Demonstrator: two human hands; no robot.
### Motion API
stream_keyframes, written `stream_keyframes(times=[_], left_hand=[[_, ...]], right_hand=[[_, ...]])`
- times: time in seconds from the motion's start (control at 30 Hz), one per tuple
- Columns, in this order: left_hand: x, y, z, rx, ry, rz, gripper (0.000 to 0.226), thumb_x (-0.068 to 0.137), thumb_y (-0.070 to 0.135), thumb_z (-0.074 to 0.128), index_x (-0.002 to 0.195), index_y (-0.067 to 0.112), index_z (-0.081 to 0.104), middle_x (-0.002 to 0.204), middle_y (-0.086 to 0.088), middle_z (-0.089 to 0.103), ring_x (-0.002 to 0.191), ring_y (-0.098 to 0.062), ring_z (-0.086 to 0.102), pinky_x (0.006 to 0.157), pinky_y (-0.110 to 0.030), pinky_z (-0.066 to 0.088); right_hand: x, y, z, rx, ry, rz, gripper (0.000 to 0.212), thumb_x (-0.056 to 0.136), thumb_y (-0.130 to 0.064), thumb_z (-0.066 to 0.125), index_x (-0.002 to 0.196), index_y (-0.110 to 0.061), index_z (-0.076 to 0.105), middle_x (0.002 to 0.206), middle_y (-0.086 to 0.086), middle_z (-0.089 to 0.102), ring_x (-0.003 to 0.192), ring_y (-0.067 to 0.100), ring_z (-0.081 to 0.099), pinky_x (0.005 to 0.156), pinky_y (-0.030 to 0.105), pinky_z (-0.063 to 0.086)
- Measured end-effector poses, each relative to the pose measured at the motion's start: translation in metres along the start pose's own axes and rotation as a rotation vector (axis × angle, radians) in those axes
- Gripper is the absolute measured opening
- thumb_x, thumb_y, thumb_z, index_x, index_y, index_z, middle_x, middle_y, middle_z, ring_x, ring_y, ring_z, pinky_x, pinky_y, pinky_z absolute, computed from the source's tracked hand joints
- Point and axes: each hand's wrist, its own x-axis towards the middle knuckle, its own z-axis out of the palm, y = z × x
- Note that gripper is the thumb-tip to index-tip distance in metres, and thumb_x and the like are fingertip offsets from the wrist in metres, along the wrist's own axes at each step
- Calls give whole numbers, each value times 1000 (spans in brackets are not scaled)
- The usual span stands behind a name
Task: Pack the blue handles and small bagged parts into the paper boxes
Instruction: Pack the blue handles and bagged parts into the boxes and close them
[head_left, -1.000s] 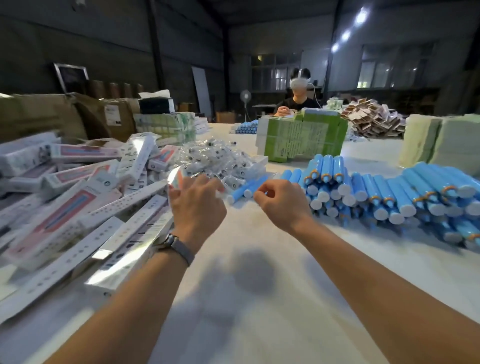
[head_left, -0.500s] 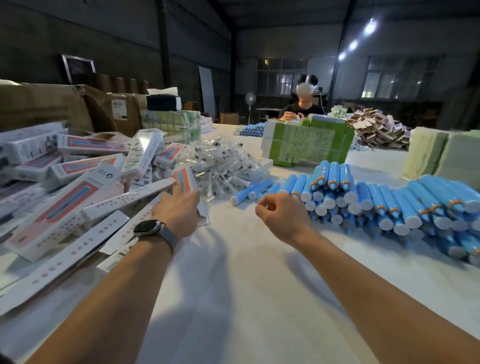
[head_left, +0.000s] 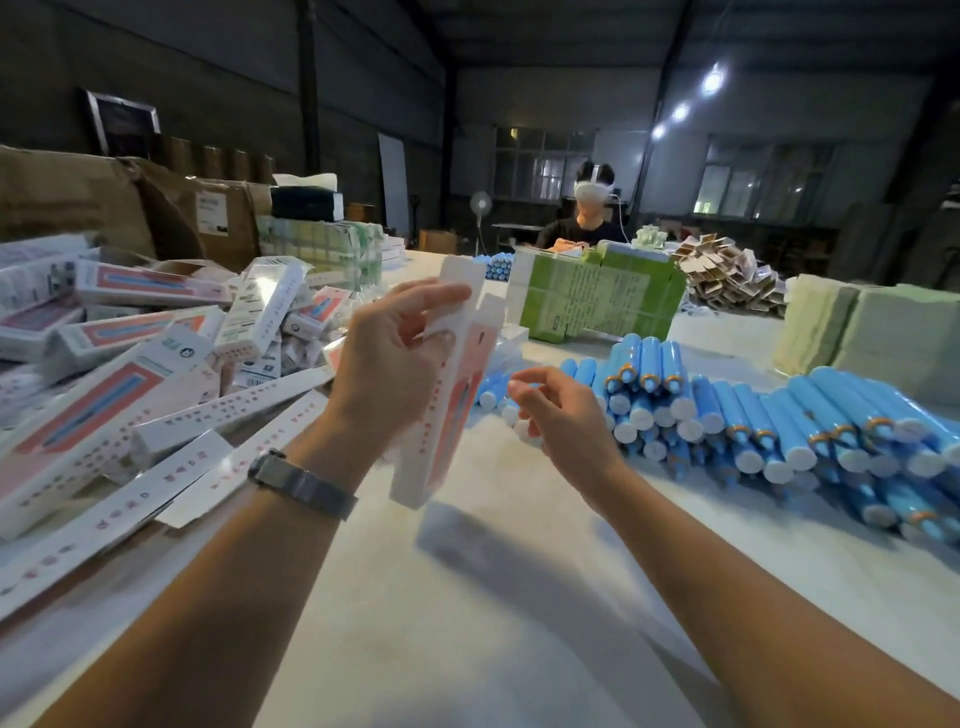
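Held paper box (head_left: 451, 410): white, salmon-pink panel, small red printed marks down the side edge. Box pile (head_left: 119, 364) on the left: same white with pink panels, a blue stripe inside the pink, rows of red marks on the narrow sides. Blue handles (head_left: 769, 415): light blue bodies, white end caps, orange rings at some tips. Surface (head_left: 493, 597): off-white. Bundled stack (head_left: 597, 296) behind: green with white ends. Stacks far right (head_left: 872, 332): pale green. Watch band (head_left: 304, 483): grey.

Held paper box (head_left: 451, 410) motion-blurred, bagged parts (head_left: 304, 351) mostly hidden, blue handles (head_left: 779, 415) cropped right
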Motion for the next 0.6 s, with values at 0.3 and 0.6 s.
stream_keyframes(times=[0.3,0.6], left_hand=[[-28,-29,34,-202,-7,-21,82,82,-1,74,123,54,29,125,-5,53,95,-11,69,62,-20,58],[-27,-47,26,-329,-58,-96,95,94,-1,58,137,69,10,150,-10,40,111,-5,63,72,-22,59]], right_hand=[[-9,-5,-2,101,-242,-100,7,96,-18,60,95,-22,66,66,-4,53,53,5,44,52,15,37],[31,15,-30,-776,165,23,31,89,-30,55,119,-33,62,113,-3,59,105,23,56,80,33,42]])
